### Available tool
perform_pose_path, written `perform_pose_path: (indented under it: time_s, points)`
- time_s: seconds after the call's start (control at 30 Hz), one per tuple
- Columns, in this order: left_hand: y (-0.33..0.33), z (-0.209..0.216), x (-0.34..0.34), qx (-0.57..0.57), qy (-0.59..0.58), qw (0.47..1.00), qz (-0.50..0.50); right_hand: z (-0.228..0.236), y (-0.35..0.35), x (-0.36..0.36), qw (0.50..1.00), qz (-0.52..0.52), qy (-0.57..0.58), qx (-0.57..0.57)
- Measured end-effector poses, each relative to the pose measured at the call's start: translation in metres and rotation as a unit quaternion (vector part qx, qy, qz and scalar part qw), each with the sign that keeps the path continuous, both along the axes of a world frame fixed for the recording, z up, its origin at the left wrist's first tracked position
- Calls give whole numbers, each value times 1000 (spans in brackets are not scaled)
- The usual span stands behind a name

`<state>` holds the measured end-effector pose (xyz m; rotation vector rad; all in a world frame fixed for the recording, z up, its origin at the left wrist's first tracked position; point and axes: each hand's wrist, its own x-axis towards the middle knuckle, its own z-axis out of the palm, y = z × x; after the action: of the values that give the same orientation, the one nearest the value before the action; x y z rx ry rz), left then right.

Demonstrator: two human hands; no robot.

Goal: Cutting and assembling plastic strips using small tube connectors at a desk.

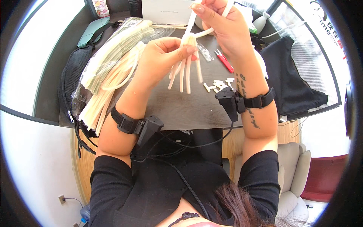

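Observation:
Above the table, my left hand pinches a bundle of cream fuzzy pipe cleaners between thumb and fingers. Several loose ends hang down below that grip, spread slightly apart. Farther up and to the right, my right hand is closed on a longer white pipe cleaner that rises from the bundle. Another strand runs sideways from the top of the bundle toward the right palm. The right fingertips lie partly at the picture's upper edge.
A plastic bag of pipe cleaners lies at the left, beside a black mesh bag. Red-handled snips and short cut white pieces rest near my right forearm. Black cloth covers the table's right side. Cables hang from both arm straps.

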<state>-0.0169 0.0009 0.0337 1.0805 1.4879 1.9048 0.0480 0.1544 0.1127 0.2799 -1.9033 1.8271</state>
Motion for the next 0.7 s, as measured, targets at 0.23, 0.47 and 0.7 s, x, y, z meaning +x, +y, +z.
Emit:
perform_pose_path:
  time_s: [0.23, 0.47, 0.7]
  points:
    - [4, 6, 7, 98, -14, 995, 13, 6, -1, 9, 1000, 11, -15, 12]
    - [1, -4, -1, 74, 32, 996, 38, 3, 2, 7, 999, 32, -19, -13]
    - [2, 1, 0, 134, -52, 988, -63, -3, -4, 5, 999, 16, -11, -27]
